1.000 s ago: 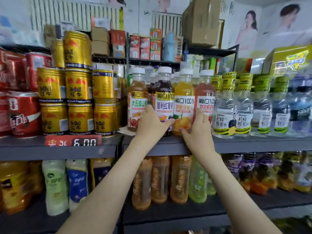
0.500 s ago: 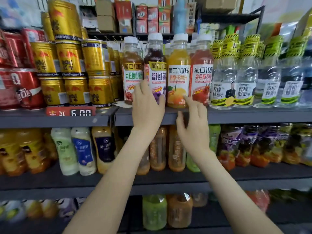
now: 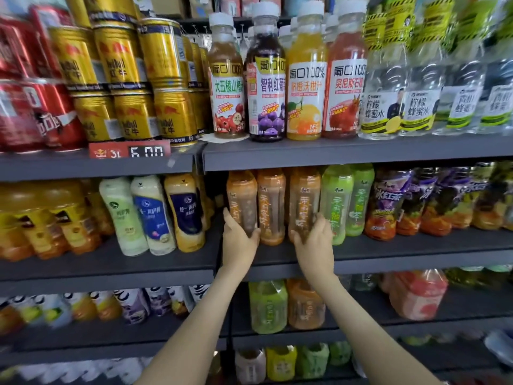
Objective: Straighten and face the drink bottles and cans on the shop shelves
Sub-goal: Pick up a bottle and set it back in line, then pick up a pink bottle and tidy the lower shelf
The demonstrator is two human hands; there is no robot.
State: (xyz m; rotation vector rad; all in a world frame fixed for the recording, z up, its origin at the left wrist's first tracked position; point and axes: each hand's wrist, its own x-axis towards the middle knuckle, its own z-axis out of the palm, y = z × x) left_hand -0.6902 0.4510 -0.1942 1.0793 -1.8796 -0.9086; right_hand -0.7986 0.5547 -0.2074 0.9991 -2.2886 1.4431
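Middle shelf, near its centre: left grip wraps the base of the first orange bottle; right grip wraps the third orange bottle. Low holds probably let both bottles twist, labels outward.

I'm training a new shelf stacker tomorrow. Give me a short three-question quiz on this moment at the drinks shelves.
1. True or false: the left hand grips a gold metal can.
2. The right hand holds an orange-labelled clear plastic tea bottle. On which shelf does the bottle stand? A) the shelf with the red price tag B) the shelf just below that C) the lowest shelf in view
3. Fill in: the plastic tea bottles standing just right of it are ___ in colour.

Key: 1 false, it grips the leftmost orange-labelled tea bottle. 2 B. 3 green.
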